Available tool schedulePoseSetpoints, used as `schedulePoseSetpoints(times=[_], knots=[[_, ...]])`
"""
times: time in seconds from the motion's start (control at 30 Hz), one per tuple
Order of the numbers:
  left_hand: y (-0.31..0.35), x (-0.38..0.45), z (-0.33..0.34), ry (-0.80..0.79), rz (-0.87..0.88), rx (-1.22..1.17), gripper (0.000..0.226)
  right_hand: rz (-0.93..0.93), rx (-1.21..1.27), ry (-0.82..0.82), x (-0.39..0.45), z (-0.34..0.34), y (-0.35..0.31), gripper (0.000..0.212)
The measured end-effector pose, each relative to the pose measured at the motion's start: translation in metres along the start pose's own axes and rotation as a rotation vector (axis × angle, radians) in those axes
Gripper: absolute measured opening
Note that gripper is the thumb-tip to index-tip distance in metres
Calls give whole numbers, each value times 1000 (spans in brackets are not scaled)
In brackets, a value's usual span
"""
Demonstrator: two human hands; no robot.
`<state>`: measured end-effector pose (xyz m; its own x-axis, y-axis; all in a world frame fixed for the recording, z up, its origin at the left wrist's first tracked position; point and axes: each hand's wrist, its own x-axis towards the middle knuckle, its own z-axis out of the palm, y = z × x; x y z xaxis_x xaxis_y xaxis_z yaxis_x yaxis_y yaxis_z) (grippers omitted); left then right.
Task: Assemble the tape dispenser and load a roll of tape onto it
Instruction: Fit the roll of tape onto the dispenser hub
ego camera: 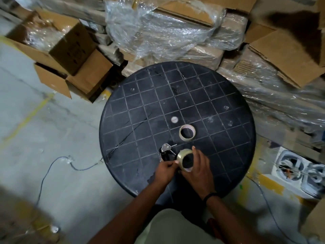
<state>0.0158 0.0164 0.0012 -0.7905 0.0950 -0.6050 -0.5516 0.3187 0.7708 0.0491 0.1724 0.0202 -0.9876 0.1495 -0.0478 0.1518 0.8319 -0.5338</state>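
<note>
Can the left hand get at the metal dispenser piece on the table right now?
Probably yes: the dispenser piece lies bare just beyond the left hand, nothing between. But that hand is pinching the tape roll and must release first.

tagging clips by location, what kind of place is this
Probably a warehouse or stockroom: stacked brown cardboard boxes under clear plastic stretch wrap, and a bare grey concrete floor with yellow painted lines around the round black plastic table.
</note>
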Motion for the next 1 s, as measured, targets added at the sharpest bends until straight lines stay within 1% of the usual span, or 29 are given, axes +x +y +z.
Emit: schedulePoseSetpoints(times=[0.07, 0.13, 0.2, 0.23, 0.27, 0.3, 0.37, 0.43, 0.47, 0.5, 0.6, 0.67, 0.7, 0.83, 0.87, 0.93, 1.0], knots=[[-10, 0, -2, 20, -95, -91, 22, -25, -26, -51, 0, 0, -3, 111], [-18, 6, -5, 75, -171, -109, 30, 20, -12, -86, 1, 0, -4, 116], [-23, 16, -15, 199, -229, -45, 25, 71, -5, -119, 5, 3, -6, 121], [-19, 17, -22, 259, -232, 23, 22, 77, -14, -134, 8, 6, -7, 122], [-14, 18, -29, 292, -199, 119, 22, 70, -32, -152, 11, 10, -9, 122], [-8, 19, -34, 291, -144, 238, 24, 53, -58, -174, 15, 14, -11, 121], [-7, 29, -43, 225, -49, 467, 33, 21, -108, -231, 22, 22, -15, 120], [-16, 42, -46, 93, 70, 774, 55, 8, -123, -280, 27, 31, -19, 116], [-23, 46, -47, 21, 108, 912, 68, -3, -131, -301, 28, 34, -21, 112], [-30, 49, -47, -31, 124, 1007, 74, -20, -149, -313, 29, 37, -22, 107], [-40, 51, -49, -55, 186, 1169, 73, -46, -220, -337, 31, 43, -23, 98], [-38, 49, -50, -50, 197, 1159, 73, -36, -232, -353, 33, 45, -23, 99], [-39, 49, -50, -40, 182, 1105, 73, -31, -236, -364, 36, 46, -23, 101], [-43, 53, -48, 106, 43, 771, 65, -13, -277, -449, 49, 45, -25, 113], [-44, 54, -48, 130, 25, 728, 63, -16, -300, -472, 52, 45, -26, 114], [-45, 56, -48, 149, 56, 702, 57, -31, -346, -513, 55, 47, -28, 114], [-42, 56, -48, 182, 107, 615, 43, -36, -367, -547, 56, 50, -29, 112]])
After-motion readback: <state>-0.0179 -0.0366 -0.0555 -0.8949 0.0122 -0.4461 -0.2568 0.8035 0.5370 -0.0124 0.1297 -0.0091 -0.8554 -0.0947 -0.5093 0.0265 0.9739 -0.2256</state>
